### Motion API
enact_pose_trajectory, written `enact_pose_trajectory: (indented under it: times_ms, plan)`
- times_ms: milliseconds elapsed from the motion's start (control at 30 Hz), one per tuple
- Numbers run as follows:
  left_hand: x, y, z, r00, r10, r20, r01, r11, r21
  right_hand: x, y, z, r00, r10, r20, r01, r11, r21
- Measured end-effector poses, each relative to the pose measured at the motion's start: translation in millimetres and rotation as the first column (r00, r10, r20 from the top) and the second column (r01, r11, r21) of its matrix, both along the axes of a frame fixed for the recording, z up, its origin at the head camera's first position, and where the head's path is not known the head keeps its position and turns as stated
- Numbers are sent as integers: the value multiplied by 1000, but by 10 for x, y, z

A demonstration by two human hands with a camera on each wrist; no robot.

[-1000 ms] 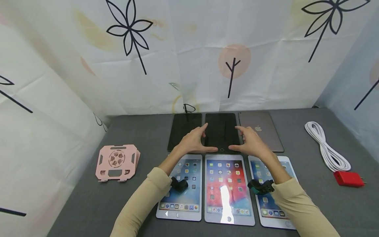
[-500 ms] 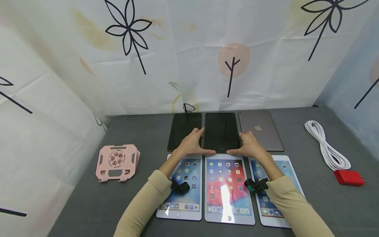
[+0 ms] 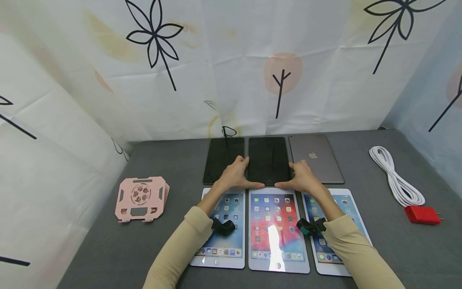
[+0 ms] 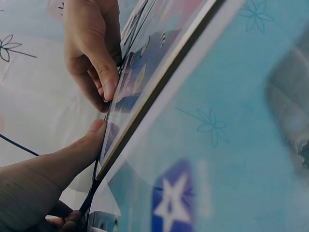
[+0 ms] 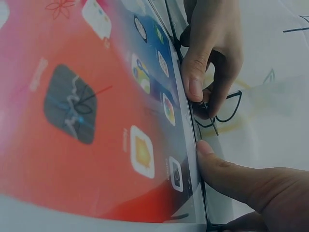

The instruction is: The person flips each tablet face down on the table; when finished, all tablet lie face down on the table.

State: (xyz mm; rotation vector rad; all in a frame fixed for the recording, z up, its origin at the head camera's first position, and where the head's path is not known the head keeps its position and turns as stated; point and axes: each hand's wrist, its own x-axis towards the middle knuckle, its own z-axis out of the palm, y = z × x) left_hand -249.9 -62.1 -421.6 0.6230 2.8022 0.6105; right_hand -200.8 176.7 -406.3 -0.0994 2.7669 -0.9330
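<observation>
Head view: the black tablet point(image 3: 268, 160) lies at the desk's point(image 3: 180, 160) back edge, neighbours close. Left hand point(image 3: 234, 176) and right hand point(image 3: 303, 176) frame its near corners, thumbs and forefingers spread, neither gripping.

Left wrist view: adds a star icon point(image 4: 173, 200), blurred; left fingers mostly shadowed.

Right wrist view: right fingers partly cut off.

We see a black tablet point(image 3: 269, 160) lying flat, screen dark, lengthwise just right of the frame's centre, its home button point(image 3: 268, 182) at the lower edge.
</observation>
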Motion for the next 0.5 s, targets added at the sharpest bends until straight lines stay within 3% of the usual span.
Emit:
enact_pose_trajectory:
  times_ms: [367,500]
  plan:
    - [-41,96,42,998,64,25,-63,997,-54,-17,-16,-50,1000,-12,4,13,998,-65]
    - [-44,102,18,998,58,9,-57,997,-49,-21,-2,-74,999,-25,31,29,989,-143]
